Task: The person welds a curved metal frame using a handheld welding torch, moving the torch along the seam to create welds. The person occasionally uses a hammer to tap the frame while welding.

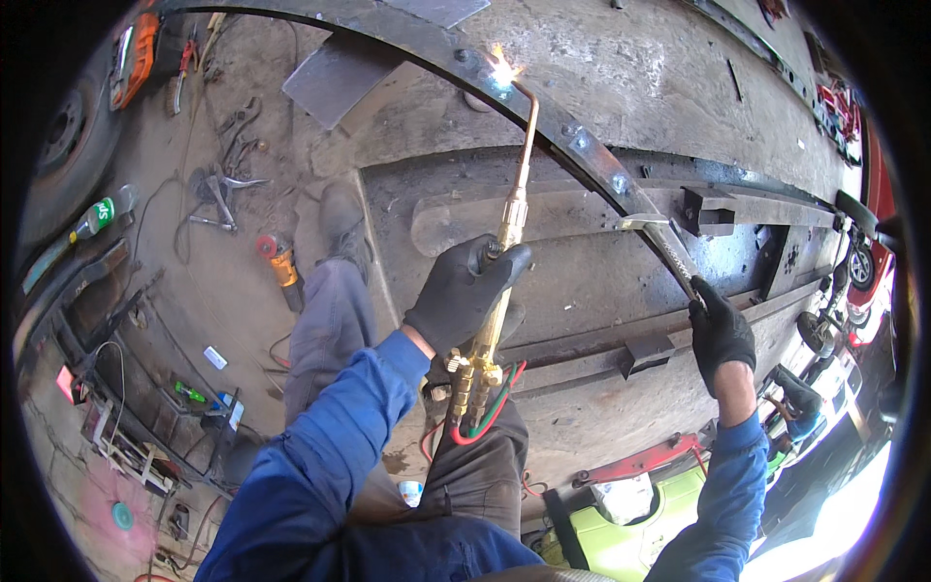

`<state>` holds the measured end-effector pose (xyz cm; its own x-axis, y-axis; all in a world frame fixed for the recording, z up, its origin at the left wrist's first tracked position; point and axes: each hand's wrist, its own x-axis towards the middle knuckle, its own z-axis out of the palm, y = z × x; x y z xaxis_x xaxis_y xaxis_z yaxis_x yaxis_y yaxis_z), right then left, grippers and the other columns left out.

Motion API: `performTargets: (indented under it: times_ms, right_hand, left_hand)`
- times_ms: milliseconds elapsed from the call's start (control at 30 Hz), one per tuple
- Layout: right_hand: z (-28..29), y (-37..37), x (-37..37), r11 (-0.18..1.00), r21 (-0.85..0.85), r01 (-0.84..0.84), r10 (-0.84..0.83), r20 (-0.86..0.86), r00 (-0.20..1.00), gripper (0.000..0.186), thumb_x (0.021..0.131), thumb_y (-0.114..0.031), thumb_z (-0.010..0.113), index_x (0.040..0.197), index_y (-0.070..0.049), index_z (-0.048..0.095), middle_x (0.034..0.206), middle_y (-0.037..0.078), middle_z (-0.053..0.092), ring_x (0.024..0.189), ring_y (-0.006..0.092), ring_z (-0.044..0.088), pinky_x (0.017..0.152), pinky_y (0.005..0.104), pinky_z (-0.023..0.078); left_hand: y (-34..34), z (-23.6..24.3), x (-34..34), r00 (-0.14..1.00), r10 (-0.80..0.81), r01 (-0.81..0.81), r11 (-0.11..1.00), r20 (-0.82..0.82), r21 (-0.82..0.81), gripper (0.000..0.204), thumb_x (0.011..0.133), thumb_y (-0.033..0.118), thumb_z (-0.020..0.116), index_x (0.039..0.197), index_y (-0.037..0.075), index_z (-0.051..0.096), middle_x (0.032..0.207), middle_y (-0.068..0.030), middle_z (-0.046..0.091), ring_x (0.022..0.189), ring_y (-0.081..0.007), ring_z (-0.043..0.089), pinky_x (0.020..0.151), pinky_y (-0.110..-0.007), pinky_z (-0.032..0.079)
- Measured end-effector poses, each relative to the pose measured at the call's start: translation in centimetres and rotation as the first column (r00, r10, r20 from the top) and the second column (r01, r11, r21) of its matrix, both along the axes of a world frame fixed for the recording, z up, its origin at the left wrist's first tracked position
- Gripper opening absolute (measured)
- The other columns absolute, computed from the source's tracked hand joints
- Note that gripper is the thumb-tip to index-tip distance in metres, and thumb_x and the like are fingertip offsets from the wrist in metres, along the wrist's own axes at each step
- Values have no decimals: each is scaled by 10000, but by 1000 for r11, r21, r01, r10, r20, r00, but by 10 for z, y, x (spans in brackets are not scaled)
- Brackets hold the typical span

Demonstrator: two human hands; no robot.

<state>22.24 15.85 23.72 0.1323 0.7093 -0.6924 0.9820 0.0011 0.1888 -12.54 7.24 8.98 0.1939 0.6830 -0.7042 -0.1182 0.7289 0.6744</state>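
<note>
My left hand (465,296), in a black glove, is closed around the brass body of a gas torch (515,215). Its copper tip reaches up to a long curved steel bar (412,34), where a bright flame (502,72) burns against the metal. Several shiny heated spots show along the bar, right of the flame. My right hand (722,330), gloved too, grips the handle of a hammer (669,244). The narrow hammer head lies over the bar's lower right part; whether it touches cannot be made out. Red and green hoses (499,412) leave the torch's lower end.
A steel frame with long rails (601,349) lies beneath the bar. Left on the floor are an orange angle grinder (279,262), clamping pliers (225,199), a bottle (102,213) and a tyre (73,131). A red floor jack (640,461) stands lower right, by a light-green panel (621,538).
</note>
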Motion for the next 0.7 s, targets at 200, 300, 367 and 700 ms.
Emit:
performTargets:
  times_ms: [200, 300, 367, 700]
  right_hand:
    - [9, 37, -19, 994, -84, -74, 80, 69, 994, 382, 1094, -308, 634, 1454, -202, 708, 1255, 240, 763, 1166, 447, 727, 980, 520, 580]
    - [10, 54, -18, 994, -100, -45, 49, 35, 998, 372, 1089, -313, 642, 1430, -190, 723, 1206, 251, 771, 1139, 452, 736, 969, 516, 580]
    - [10, 61, -17, 993, -118, -17, 24, 56, 998, 365, 1086, -312, 644, 1417, -185, 731, 1184, 260, 772, 1126, 456, 741, 965, 516, 579]
    - [10, 70, -22, 986, -162, -21, 43, 128, 991, 400, 1096, -357, 623, 1458, -212, 711, 1324, 216, 754, 1239, 433, 711, 1073, 503, 559]
  left_hand:
    - [3, 0, 2, 1000, 6, -5, 1000, -21, 10, 397, 1085, 426, 714, 1015, 36, 720, 858, 11, 685, 802, -73, 588, 733, -297, 496]
    - [1, 1, 1, 999, -6, 5, 1000, -32, -22, 394, 1086, 422, 713, 1005, 36, 716, 855, 12, 681, 800, -75, 584, 728, -300, 492]
    - [1, -1, 3, 1000, 20, -20, 1000, -20, -12, 391, 1087, 419, 711, 991, 39, 708, 847, 18, 668, 793, -73, 574, 721, -298, 486]
    - [-2, -2, 3, 998, 56, -56, 998, -41, 7, 470, 1054, 473, 727, 898, 31, 685, 699, -45, 648, 616, -129, 596, 608, -365, 491]
